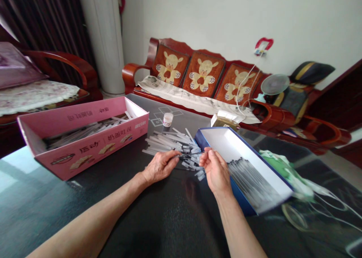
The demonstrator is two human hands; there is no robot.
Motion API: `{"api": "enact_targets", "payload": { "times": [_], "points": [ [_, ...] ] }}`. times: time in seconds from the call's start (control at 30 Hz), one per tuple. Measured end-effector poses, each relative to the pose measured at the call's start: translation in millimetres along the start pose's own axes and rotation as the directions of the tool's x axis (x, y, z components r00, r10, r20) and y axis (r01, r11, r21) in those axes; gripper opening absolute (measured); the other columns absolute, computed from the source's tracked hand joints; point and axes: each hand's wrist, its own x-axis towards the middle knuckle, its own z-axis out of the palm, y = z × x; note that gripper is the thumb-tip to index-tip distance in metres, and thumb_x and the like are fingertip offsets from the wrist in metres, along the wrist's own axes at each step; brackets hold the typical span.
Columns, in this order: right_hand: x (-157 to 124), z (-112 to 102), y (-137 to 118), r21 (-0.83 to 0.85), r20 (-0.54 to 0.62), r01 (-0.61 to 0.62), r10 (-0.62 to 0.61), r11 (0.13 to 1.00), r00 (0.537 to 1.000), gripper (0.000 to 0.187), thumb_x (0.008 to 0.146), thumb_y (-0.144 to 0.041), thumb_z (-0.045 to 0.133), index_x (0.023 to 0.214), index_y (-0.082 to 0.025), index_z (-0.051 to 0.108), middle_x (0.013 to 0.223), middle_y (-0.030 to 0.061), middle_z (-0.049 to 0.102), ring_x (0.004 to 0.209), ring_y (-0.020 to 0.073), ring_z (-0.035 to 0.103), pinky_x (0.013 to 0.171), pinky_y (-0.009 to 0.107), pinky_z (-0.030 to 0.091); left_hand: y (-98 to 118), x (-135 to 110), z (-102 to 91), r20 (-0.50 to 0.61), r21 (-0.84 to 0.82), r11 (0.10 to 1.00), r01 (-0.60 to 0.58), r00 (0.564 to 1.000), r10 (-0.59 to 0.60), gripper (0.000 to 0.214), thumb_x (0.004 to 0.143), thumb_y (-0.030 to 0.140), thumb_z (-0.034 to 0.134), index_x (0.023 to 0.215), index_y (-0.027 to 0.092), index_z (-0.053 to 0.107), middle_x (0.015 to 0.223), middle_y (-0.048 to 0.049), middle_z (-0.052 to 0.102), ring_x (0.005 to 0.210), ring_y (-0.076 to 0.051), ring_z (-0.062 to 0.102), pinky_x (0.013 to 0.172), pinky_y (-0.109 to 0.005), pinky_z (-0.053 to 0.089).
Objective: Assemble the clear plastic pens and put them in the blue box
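Observation:
A thin dark stick [194, 153] stretches between my two hands above the table. My left hand [161, 167] pinches its left end between thumb and fingers. At its right end the curled fingers of my right hand [216, 171] close on it. Just beyond and beneath them lies a loose pile of translucent whitish sleeves [169, 141], some showing dark tips. Right of my right hand stands a blue box with a white inside [234, 143], holding a row of thin dark-tipped sticks [250, 180]. What the pieces are exactly is too small to tell.
A pink carton [107, 141] with more translucent pieces stands at the left. Behind the pile is a small white tub [167, 119]. A small box [224, 120], a green-and-white bag [279, 164] and cables lie around the blue box. A wooden sofa [135, 75] stands beyond the dark table [127, 216].

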Motion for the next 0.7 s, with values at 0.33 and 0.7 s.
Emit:
{"api": "enact_targets", "payload": {
  "times": [0.33, 0.7],
  "points": [
    [-3.7, 5.8, 15.3, -0.143, -0.121, 0.099, -0.116, 0.985, 0.986, 0.043, 0.077, -0.039, 0.067, 0.113, -0.020, 0.055, 0.084, 0.0013, 0.069, 0.067, 0.0113, 0.064, 0.056, 0.021, 0.051, -0.1, -5.2, 6.9, 0.136, 0.229, 0.958, -0.175, 0.980, 0.146, 0.036, 0.096, 0.029, 0.036, 0.126, 0.016, 0.053, 0.095, -0.0076, 0.068, 0.079, -0.016, 0.067, 0.070, -0.025, 0.052],
    [-15.2, 14.7, 33.2, -0.605, 0.236, 0.366, -0.280, 0.707, 0.931, 0.024, 0.088, -0.031, 0.050, 0.099, -0.019, 0.068, 0.105, 0.0087, 0.069, 0.098, 0.0202, 0.064, 0.083, 0.033, 0.054, -9.1, -7.9, 13.8, 0.017, 0.239, 0.964, -0.118, 0.993, 0.118, 0.039, 0.096, 0.026, 0.039, 0.133, 0.019, 0.045, 0.094, -0.0060, 0.066, 0.081, -0.015, 0.066, 0.072, -0.024, 0.053]
  ]
}}
